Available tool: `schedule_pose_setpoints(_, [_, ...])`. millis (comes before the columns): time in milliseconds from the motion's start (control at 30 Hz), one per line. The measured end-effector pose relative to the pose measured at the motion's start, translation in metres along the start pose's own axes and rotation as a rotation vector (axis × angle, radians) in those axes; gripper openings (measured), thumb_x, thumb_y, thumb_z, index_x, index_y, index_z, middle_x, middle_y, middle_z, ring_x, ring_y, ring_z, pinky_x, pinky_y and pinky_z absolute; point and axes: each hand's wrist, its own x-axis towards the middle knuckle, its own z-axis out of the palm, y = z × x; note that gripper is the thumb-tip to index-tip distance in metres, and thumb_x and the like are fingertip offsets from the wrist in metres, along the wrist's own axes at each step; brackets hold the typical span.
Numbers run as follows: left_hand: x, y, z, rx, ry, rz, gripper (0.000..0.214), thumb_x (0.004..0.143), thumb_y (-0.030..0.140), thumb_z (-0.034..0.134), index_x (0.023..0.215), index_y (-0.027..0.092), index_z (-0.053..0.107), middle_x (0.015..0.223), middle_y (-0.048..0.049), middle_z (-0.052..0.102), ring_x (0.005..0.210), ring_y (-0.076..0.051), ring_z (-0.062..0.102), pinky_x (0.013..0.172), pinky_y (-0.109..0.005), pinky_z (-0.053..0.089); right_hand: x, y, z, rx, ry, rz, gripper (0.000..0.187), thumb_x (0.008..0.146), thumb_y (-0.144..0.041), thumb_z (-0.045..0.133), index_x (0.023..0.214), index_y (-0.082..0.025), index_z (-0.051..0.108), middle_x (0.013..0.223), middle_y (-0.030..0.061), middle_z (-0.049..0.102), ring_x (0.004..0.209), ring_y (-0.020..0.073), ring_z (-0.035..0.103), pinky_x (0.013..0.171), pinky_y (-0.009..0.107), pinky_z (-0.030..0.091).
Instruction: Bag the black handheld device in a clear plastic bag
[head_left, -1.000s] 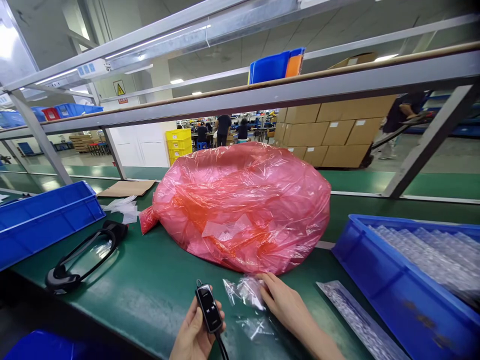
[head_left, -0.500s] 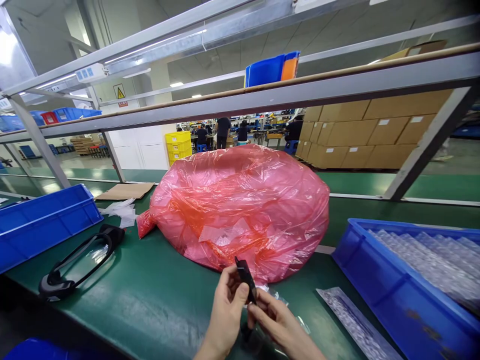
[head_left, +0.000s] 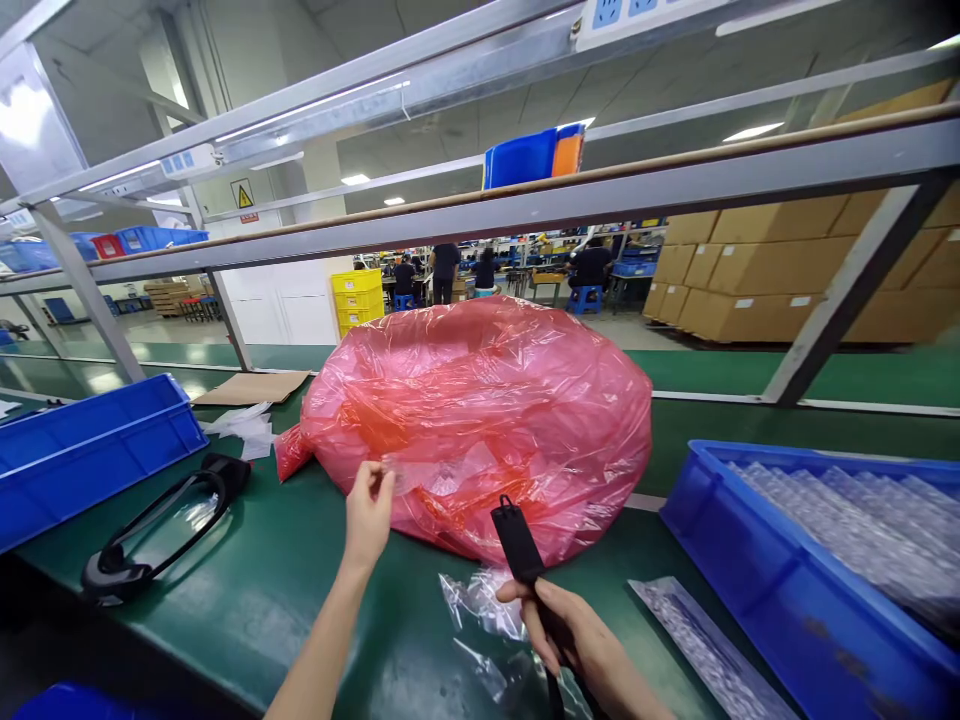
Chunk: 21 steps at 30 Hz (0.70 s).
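- The black device stands nearly upright above the green desk, low in the middle of the view, just in front of the big pink bag.
- The right hand grips its lower end, fingers wrapped and pressed around it.
- The left hand is raised to the left, its fingers pinching a small clear plastic film against the pink bag.
- Crumpled clear wrapping lies on the desk under the device.
- A blue bin of bubble-wrapped pieces sits to the right; a black frame and another blue tray lie to the left.
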Motion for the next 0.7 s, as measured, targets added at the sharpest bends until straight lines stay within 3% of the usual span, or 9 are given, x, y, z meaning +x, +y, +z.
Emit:
schedule_pose_setpoints(133, [-0.029, 0.005, -0.064, -0.069, -0.156, -0.158, 0.04, 0.099, 0.058, 0.048, 0.104, 0.019, 0.045, 0.083, 0.0003, 0.052, 0.075, -0.014, 0.05, 0.074, -0.026, 0.044, -0.002, 0.005, -0.002, 0.038, -0.008, 0.01, 0.064, 0.102, -0.069, 0.033, 0.111, -0.011, 0.06, 0.059, -0.0009, 0.048, 0.057, 0.0144, 0.026, 0.057, 0.031, 0.018])
schedule_pose_setpoints(267, [-0.054, -0.021, -0.121, 0.091, -0.4, -0.292, 0.042, 0.094, 0.059, 0.051, 0.092, 0.017, 0.051, 0.072, -0.0004, 0.048, 0.066, -0.017, 0.047, 0.065, -0.03, 0.043, -0.002, 0.005, 0.002, -0.022, -0.045, 0.004, 0.063, 0.105, -0.066, 0.031, 0.112, -0.011, 0.06, 0.061, -0.001, 0.048, 0.057, 0.0142, 0.025, 0.059, 0.031, 0.018])
schedule_pose_setpoints(333, [-0.069, -0.036, -0.134, 0.245, -0.392, -0.293, 0.034, 0.087, 0.048, 0.058, 0.092, 0.015, 0.056, 0.084, -0.0072, 0.055, 0.079, -0.024, 0.053, 0.077, -0.039, 0.045, -0.002, 0.002, 0.007, -0.042, -0.067, 0.009, 0.066, 0.103, -0.07, 0.032, 0.111, -0.01, 0.06, 0.06, -0.0017, 0.047, 0.056, 0.0136, 0.024, 0.058, 0.031, 0.017])
schedule_pose_setpoints(400, [-0.086, -0.042, -0.135, 0.378, -0.311, -0.243, 0.03, 0.082, 0.037, 0.057, 0.101, 0.013, 0.059, 0.106, -0.0147, 0.057, 0.103, -0.033, 0.052, 0.096, -0.05, 0.04, -0.002, -0.002, 0.013, -0.059, -0.08, 0.022, 0.069, 0.102, -0.073, 0.034, 0.11, -0.01, 0.06, 0.06, -0.0021, 0.047, 0.055, 0.0134, 0.025, 0.058, 0.031, 0.018])
schedule_pose_setpoints(467, [-0.106, -0.039, -0.125, 0.466, -0.296, -0.17, 0.027, 0.089, 0.031, 0.049, 0.109, 0.015, 0.057, 0.118, -0.0151, 0.054, 0.115, -0.032, 0.05, 0.104, -0.05, 0.036, -0.004, -0.006, 0.019, -0.078, -0.093, 0.037, 0.068, 0.102, -0.073, 0.035, 0.109, -0.01, 0.06, 0.061, -0.0018, 0.048, 0.056, 0.0133, 0.026, 0.059, 0.031, 0.019])
schedule_pose_setpoints(567, [-0.138, -0.024, -0.097, 0.578, -0.482, -0.087, 0.024, 0.101, 0.026, 0.036, 0.107, 0.019, 0.058, 0.113, -0.01, 0.056, 0.102, -0.024, 0.058, 0.092, -0.04, 0.045, -0.008, -0.011, 0.028, -0.098, -0.124, 0.058, 0.067, 0.102, -0.072, 0.038, 0.109, -0.01, 0.062, 0.062, -0.001, 0.051, 0.056, 0.0132, 0.028, 0.06, 0.031, 0.021])
schedule_pose_setpoints(700, [-0.163, -0.006, -0.065, 0.825, -0.715, -0.133, 0.021, 0.1, 0.016, 0.045, 0.111, 0.015, 0.062, 0.115, -0.0123, 0.06, 0.108, -0.029, 0.061, 0.091, -0.042, 0.048, -0.015, -0.021, 0.039, -0.123, -0.15, 0.098, 0.07, 0.099, -0.076, 0.038, 0.108, -0.011, 0.063, 0.062, -0.0005, 0.051, 0.057, 0.0138, 0.03, 0.061, 0.03, 0.022])
